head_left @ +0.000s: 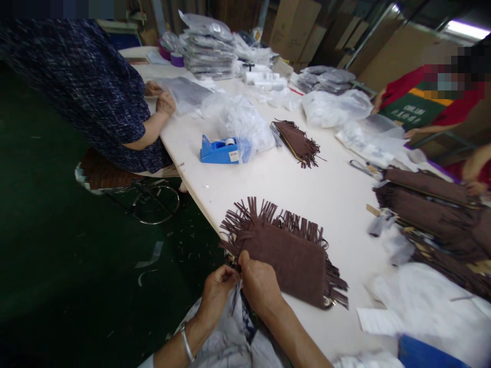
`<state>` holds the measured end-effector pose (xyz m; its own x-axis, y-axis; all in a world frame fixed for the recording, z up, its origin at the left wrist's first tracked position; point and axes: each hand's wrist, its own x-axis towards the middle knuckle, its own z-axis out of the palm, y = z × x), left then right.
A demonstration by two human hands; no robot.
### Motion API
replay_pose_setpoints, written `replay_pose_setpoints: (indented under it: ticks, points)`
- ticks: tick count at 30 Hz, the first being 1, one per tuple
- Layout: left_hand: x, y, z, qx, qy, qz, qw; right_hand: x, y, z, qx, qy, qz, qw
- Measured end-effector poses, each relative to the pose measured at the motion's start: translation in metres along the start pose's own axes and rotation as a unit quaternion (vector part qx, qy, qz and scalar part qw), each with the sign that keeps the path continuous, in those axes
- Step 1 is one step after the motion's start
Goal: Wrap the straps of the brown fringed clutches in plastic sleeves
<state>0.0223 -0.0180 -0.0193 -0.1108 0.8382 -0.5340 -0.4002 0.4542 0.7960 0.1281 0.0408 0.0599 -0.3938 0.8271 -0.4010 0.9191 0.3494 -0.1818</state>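
White tabletop, long, running away toward stacked cartons at the back; dark green floor to the left.

Brown fringed pouch lying flat near the close edge, fringe spread along its far side and both ends, a metal ring at its right corner. Left hand and right hand pressed together at the pouch's near-left corner, just over the table edge. Both sets of fingers curled tight, pinching something small at that corner; cannot tell exactly what, hidden between the hands. Silver bangle on the left wrist.

Farther up, blue tape dispenser beside a heap of clear bags. Second fringed pouch lying well apart from the first, just right of the bags. More brown pouches piled at the right edge, scissors near them. Stack of packed bags at the far end.

Seated person in dark patterned dress at the left side, hands on a flat clear bag. Another person in red across the table at far right.
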Motion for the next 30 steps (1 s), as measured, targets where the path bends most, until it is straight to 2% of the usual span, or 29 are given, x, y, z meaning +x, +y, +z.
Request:
replay_pose_setpoints:
  ticks: [4, 8, 13, 17, 24, 30]
  points:
    - [-0.006, 0.008, 0.007, -0.036, 0.013, -0.012, 0.999, -0.002, 0.009, 0.005, 0.064, 0.007, -0.003, 0.998]
    - [-0.009, 0.007, 0.011, -0.072, 0.017, -0.031, 0.997, -0.007, 0.013, 0.011, 0.122, 0.024, 0.004, 0.992]
    - [-0.008, 0.0, 0.011, -0.135, 0.025, -0.076, 0.988, -0.011, 0.009, 0.018, 0.125, 0.049, 0.029, 0.991]
    - [-0.008, 0.0, 0.013, -0.159, 0.033, -0.094, 0.982, -0.015, 0.003, 0.026, 0.124, 0.08, 0.078, 0.986]
    - [-0.012, -0.003, 0.016, -0.084, 0.061, -0.054, 0.993, -0.028, -0.001, 0.049, 0.205, 0.126, 0.164, 0.957]
    - [-0.014, -0.006, 0.013, -0.064, 0.061, -0.038, 0.995, -0.038, -0.008, 0.059, 0.166, 0.132, 0.169, 0.962]
